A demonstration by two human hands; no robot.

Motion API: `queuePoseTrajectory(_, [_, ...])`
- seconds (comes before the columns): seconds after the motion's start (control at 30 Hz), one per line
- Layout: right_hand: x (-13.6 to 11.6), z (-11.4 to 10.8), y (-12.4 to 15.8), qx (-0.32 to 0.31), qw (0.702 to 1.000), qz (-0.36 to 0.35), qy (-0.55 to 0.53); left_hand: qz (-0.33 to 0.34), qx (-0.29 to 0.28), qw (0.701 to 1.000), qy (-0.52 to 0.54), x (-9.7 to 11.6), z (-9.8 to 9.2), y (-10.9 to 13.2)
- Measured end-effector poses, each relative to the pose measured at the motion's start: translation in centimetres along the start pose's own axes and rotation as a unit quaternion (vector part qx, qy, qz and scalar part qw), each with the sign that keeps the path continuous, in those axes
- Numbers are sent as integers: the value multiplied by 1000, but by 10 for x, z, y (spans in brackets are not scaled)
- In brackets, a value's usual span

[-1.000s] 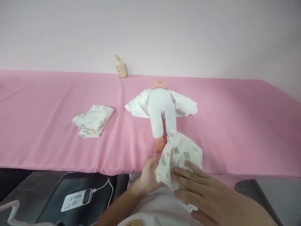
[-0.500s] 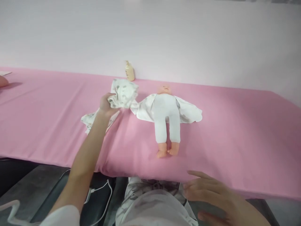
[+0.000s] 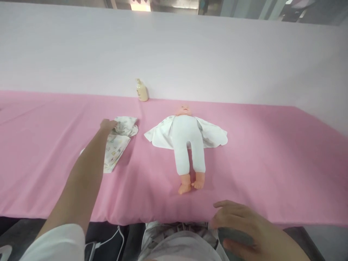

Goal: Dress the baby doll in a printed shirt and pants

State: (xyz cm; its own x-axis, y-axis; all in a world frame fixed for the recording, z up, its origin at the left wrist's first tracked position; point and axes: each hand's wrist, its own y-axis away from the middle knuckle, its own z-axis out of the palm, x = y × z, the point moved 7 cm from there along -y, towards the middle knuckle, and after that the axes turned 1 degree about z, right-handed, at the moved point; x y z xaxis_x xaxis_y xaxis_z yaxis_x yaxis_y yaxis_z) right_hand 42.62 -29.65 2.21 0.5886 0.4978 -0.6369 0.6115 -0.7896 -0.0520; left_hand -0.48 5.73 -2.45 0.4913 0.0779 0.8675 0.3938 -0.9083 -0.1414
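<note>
**Printed cloth lowered onto the folded pile**

Half a second ago the left hand (image 3: 108, 125) held the crumpled printed cloth (image 3: 126, 125) up above the table, close to the doll's shoulder. Now the cloth lies bunched on the far end of the folded pile (image 3: 115, 154), left of the doll and well clear of it. The left hand is down at the bundle's left edge, with the arm stretched out over the table. Its fingers touch the fabric, but they are hidden against it, so I cannot tell whether they pinch it or have let go.

The right hand (image 3: 241, 226) has hardly shifted. It rests at the near edge of the table with its fingers loosely spread, grasping nothing.

Between the two hands the doll (image 3: 188, 145) lies on its back in white leggings. Its head points to the wall (image 3: 217, 61) and its bare feet point to the person. An opened white garment (image 3: 214, 136) is spread under its upper body. A cream pump bottle (image 3: 141, 91) stands upright at the back of the table, against the wall, beyond the gap between pile and doll. The pink cover (image 3: 272, 152) runs across the whole table. A white cable (image 3: 108, 241) shows below the table's near edge.
</note>
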Motion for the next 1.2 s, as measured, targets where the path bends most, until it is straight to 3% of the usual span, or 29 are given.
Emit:
queuePoseTrajectory(0.07, [2,0,-9,-9,1000,-10,-5,14,45,999,-1,0,-2,-4])
queuePoseTrajectory(0.13, [8,-1,-27,-8,1000,-15,-18,54,54,997,0,8,13,0])
queuePoseTrajectory(0.2, [21,-3,-56,1,999,-3,-44,107,21,994,-15,22,48,14])
queuePoseTrajectory(0.27, [43,-4,-96,19,997,28,-68,147,-23,989,-29,38,95,37])
queuePoseTrajectory(0.33, [71,-14,-143,106,992,59,-35,208,-95,972,-47,57,148,64])
queuePoseTrajectory(0.4, [96,-24,-191,180,980,72,48,192,-126,971,-64,67,190,83])
queuePoseTrajectory(0.47, [118,-26,-236,187,967,84,151,169,-103,975,-106,71,214,93])
queuePoseTrajectory(0.53, [134,-22,-274,147,948,103,264,141,-43,980,-136,71,221,96])
queuePoseTrajectory(0.67, [146,-19,-321,156,924,154,312,148,29,969,-195,62,222,95])
queuePoseTrajectory(0.8, [149,-3,-352,144,910,198,334,202,0,952,-232,53,226,94])
queuePoseTrajectory(0.93, [157,8,-374,102,913,200,342,243,-33,949,-200,49,229,93])
queuePoseTrajectory(1.1, [165,8,-382,71,917,160,357,221,12,973,-71,40,218,91])
queuePoseTrajectory(1.2, [166,9,-382,83,912,156,369,217,13,975,-54,38,216,92])
